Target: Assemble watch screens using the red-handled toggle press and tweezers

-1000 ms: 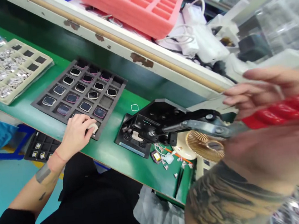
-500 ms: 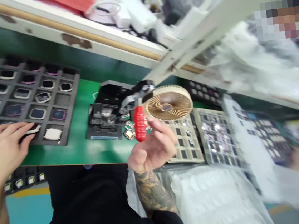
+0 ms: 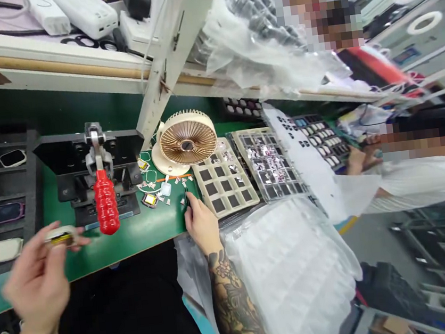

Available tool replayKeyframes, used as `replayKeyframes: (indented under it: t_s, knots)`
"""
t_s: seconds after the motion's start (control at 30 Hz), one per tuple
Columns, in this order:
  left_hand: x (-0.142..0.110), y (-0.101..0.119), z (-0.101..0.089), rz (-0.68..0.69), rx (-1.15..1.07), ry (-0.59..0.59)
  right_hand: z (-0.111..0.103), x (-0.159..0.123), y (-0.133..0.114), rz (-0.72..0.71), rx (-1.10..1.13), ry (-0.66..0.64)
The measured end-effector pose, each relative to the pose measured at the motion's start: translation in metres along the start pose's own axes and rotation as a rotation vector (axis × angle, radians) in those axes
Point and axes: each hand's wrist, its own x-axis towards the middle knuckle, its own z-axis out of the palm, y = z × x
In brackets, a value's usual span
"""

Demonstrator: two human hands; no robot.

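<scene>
My left hand (image 3: 42, 273) is closed on a watch case (image 3: 60, 237), a pale frame with something yellow inside, raised in front of the grey foam tray (image 3: 35, 193). Just right of it stands a black toggle clamp press (image 3: 125, 175) whose red handle (image 3: 106, 202) points down toward me. My right hand (image 3: 202, 223) rests on the green bench with its fingers around a thin dark tool (image 3: 187, 196), mostly hidden; its kind cannot be made out. Small parts and an open watch case (image 3: 149, 200) lie between the press and that hand.
A beige fan (image 3: 187, 139) stands behind my right hand. Beside it are a beige compartment tray (image 3: 232, 204) and a clear tray (image 3: 274, 169) of small parts. Bubble-wrap-like plastic (image 3: 287, 283) fills the front right. Another person's arm (image 3: 417, 182) reaches in at right.
The view has swung right. My left hand has lifted the watch case out of the foam tray. My right hand has gone from open near the red handle down to the bench, around the thin tool.
</scene>
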Motion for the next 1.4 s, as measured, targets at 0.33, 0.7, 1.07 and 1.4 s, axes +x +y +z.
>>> replayKeyframes:
  t_s: [0.33,0.7,1.07,1.4]
  knots:
    - [-0.002,-0.021,0.1,-0.408,-0.385,-0.266,0.001,-0.017,-0.046,-0.167,1.013,0.226]
    - [-0.017,-0.013,0.095,-0.299,-0.26,-0.264,-0.005,-0.014,-0.068,-0.113,1.074,0.225]
    - [-0.024,-0.003,0.09,-0.067,-0.161,-0.337,-0.001,-0.017,-0.111,-0.271,1.261,0.186]
    - [-0.024,-0.008,0.088,-0.069,-0.246,-0.349,0.002,-0.007,-0.121,0.114,1.602,-0.132]
